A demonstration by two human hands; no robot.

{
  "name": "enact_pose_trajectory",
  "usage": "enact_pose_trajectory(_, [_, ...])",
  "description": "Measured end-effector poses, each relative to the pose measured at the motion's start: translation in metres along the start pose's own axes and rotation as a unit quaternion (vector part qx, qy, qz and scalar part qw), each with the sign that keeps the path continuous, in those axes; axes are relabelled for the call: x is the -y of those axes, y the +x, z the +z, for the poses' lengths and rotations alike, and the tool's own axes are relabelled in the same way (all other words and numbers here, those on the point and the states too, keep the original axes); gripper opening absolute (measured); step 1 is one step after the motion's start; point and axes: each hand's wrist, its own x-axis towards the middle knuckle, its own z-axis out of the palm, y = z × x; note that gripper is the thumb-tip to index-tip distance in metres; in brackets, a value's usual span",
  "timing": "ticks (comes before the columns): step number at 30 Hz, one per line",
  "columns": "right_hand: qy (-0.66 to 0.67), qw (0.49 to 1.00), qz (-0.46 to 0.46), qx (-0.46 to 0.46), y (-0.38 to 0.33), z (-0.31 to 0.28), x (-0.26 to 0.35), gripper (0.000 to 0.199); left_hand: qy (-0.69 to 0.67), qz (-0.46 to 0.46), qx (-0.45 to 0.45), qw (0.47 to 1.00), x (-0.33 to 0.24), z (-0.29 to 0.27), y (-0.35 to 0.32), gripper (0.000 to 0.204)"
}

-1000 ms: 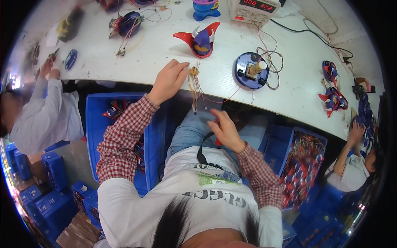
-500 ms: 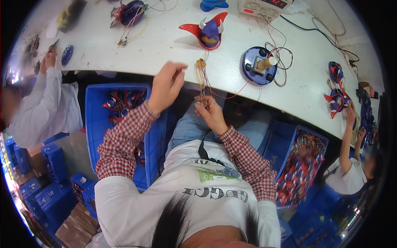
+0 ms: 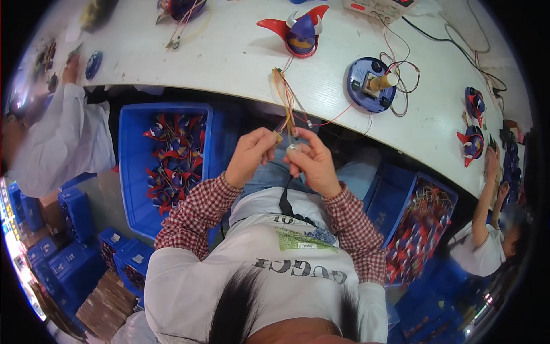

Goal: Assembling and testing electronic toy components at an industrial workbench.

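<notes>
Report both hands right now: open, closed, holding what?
Left hand: closed, fingertips pinching a small tan piece, exact kind unclear.
Right hand: closed, holding a small round silvery part.

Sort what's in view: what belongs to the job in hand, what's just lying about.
Seemingly in the job:
- wires, pinched by the left hand and right hand
- horned toy, wires trailing below
- round base, with wires attached

Seemingly lying about:
- two toys, far right
- purple disc, far left

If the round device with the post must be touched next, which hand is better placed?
Probably the right hand: it is nearer the device; the left hand is farther left. Both are at the wires.
</notes>
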Motion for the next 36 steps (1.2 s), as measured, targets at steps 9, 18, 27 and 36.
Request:
enact_pose_trajectory(9, [-0.009, 0.999, 0.039, -0.037, 0.001, 0.0, 0.016, 0.017, 0.05, -0.044, -0.021, 0.998, -0.036, 0.012, -0.012, 0.021])
enact_pose_trajectory(18, [-0.468, 0.832, -0.278, -0.106, 0.007, 0.012, 0.0, 0.011, 0.047, -0.04, -0.07, 0.996, -0.033, 0.025, -0.006, 0.016])
enact_pose_trajectory(27, [-0.335, 0.914, -0.207, -0.098, 0.001, 0.01, 0.019, 0.013, 0.292, 0.173, -0.028, 0.94, -0.037, 0.002, 0.013, 0.012])
enact_pose_trajectory(36, [-0.041, 0.994, -0.067, -0.075, -0.003, 0.009, 0.051, 0.018, 0.549, 0.446, 0.036, 0.706, -0.096, -0.035, 0.12, 0.03])
